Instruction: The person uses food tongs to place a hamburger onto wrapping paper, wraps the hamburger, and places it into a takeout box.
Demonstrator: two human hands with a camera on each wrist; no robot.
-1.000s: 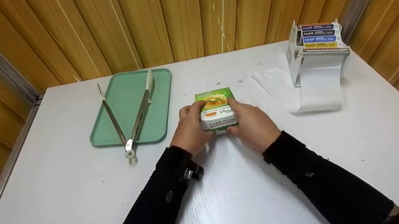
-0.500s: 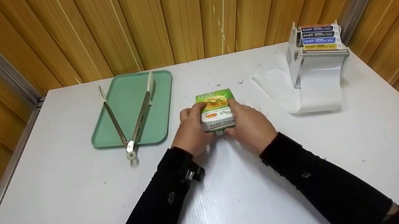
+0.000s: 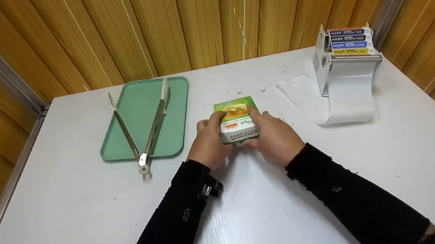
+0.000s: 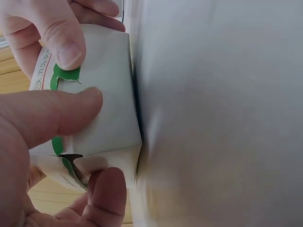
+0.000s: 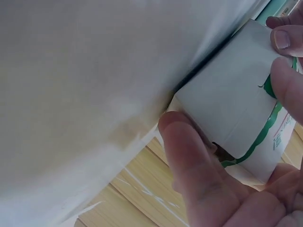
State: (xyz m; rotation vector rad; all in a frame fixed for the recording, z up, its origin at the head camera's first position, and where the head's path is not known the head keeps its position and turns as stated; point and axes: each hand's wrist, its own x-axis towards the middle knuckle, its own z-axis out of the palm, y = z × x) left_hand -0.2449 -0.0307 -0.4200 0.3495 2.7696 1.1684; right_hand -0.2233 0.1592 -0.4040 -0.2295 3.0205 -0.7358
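A closed green and white burger box [image 3: 238,125], with a burger pictured on its lid, rests on the white table between both hands. My left hand [image 3: 208,145] grips its left side and my right hand [image 3: 278,138] grips its right side. Both thumbs press the near face. In the left wrist view, the thumbs lie by the green-edged tab of the white box front [image 4: 109,113], and a small dark gap shows at one corner. A similar corner gap appears on the box [image 5: 227,90] in the right wrist view.
Metal tongs [image 3: 153,129] with pale tips lie spread over a green tray [image 3: 180,128] at the back left. A dispenser [image 3: 349,43] holding several coloured small boxes stands at the back right, a white paper strip [image 3: 348,92] hanging from it onto the table. Wood-look walls enclose the table.
The view shifts slightly. Both hands keep their grip on the burger box, and the right hand moves only very little.
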